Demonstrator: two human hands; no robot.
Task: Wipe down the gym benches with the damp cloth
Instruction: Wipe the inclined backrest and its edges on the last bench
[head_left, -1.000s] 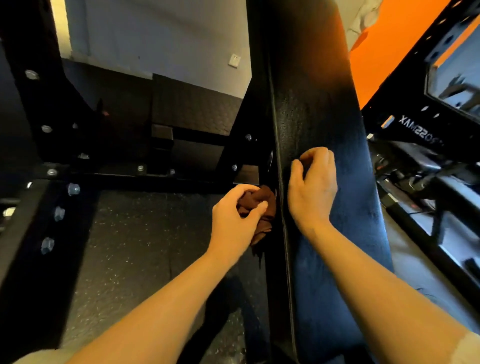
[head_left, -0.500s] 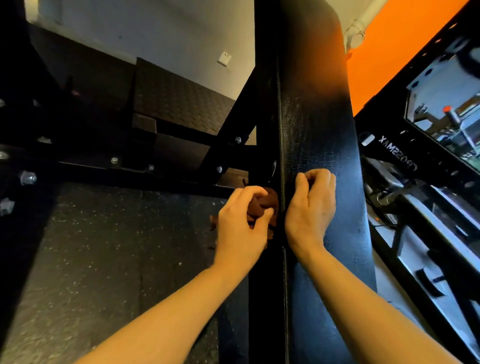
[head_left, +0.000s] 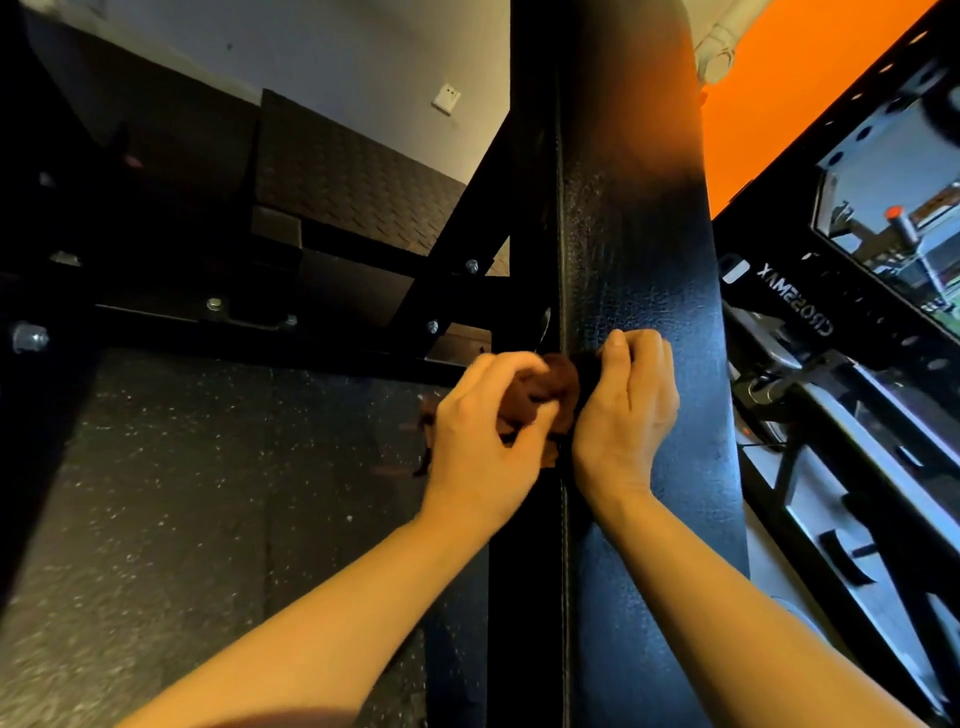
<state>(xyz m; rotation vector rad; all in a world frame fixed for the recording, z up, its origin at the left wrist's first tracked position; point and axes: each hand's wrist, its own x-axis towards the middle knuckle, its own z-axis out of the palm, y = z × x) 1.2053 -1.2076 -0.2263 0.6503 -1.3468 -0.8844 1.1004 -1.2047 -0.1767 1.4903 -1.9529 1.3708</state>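
A long black padded bench (head_left: 639, 249) runs up the middle of the head view, its stitched left edge facing me. A dark brown cloth (head_left: 556, 387) is bunched against that edge. My left hand (head_left: 483, 441) grips the cloth from the left, fingers curled round it. My right hand (head_left: 623, 415) sits on the bench top at the same height, fingers curled and holding the cloth's dark end over the edge. Most of the cloth is hidden between the two hands.
A black bolted steel frame (head_left: 291, 332) crosses the left side above speckled rubber flooring (head_left: 208, 519). Another black machine (head_left: 841, 322) with white lettering stands close on the right. Grey and orange walls lie beyond.
Both hands have slid a little farther along the bench edge with the cloth, and the left hand has closed in on the right. My view has tilted up toward the wall.
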